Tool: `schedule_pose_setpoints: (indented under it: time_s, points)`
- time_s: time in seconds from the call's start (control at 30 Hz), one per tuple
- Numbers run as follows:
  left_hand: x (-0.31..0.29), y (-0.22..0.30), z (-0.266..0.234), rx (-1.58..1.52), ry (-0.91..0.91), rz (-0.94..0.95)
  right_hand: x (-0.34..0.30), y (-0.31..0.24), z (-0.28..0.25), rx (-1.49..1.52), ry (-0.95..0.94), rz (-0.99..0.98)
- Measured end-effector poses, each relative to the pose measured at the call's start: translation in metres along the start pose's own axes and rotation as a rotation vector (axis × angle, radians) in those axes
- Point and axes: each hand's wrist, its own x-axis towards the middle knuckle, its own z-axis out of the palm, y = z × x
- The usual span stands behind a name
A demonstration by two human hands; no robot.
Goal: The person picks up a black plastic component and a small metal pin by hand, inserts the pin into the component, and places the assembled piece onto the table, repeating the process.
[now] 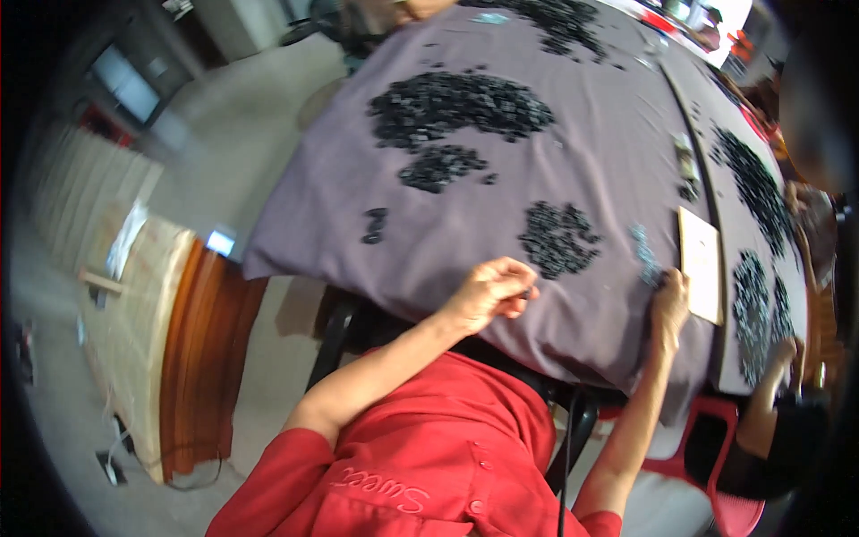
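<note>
My left hand [492,294] is closed above the near edge of the cloth-covered table, its fingertips pinching a small black piece [529,294]. Just beyond it lies a small pile of black pieces [559,240]. My right hand [670,306] is at the near end of a narrow strip of small light-blue pieces [642,251]. Its fingers are drawn together there; what they hold, if anything, is too small to make out. A flat pale board [701,266] lies right beside that hand.
Larger heaps of black pieces [456,106] cover the farther cloth [331,170], with a few pieces [374,225] at the left. Beyond a dark seam, other people's arms [771,394] are near more black heaps [750,313]. A red chair [711,447] stands at the lower right.
</note>
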Motion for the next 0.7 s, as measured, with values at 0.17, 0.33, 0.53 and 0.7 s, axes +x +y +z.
schedule_pose_setpoints:
  time_s: [0.17,0.33,0.53,0.7]
  points:
    - [-0.014,0.020,-0.004,0.032,0.033,0.258,-0.002,0.004,0.010,-0.104,0.048,-0.091]
    - [-0.031,0.082,-0.042,0.960,0.555,0.780,-0.005,-0.007,0.009,-0.103,0.028,-0.063]
    - [-0.048,0.108,-0.096,1.675,0.726,1.036,-0.010,-0.015,0.004,-0.073,0.047,0.008]
    - [-0.054,0.101,-0.112,1.803,0.750,0.987,-0.012,-0.019,0.007,0.016,0.092,-0.016]
